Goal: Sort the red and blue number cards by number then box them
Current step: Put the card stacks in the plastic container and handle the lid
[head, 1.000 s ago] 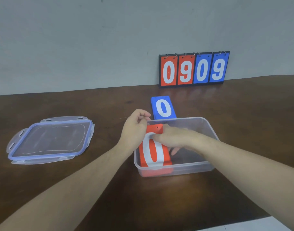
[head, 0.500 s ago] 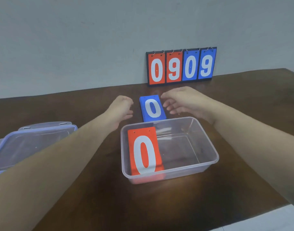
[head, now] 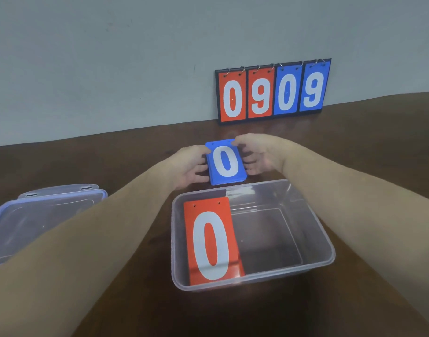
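Just behind the clear box, the left hand and right hand pinch the blue card stack by its sides, likely to lift it in beside the red stack.

Just behind the clear rectangular plastic box, both hands take a grip on the stack of blue number cards topped with a white 0: left hand at its left edge, right hand at its right. Inside the box, against its left wall, lies the stack of red number cards showing 0.
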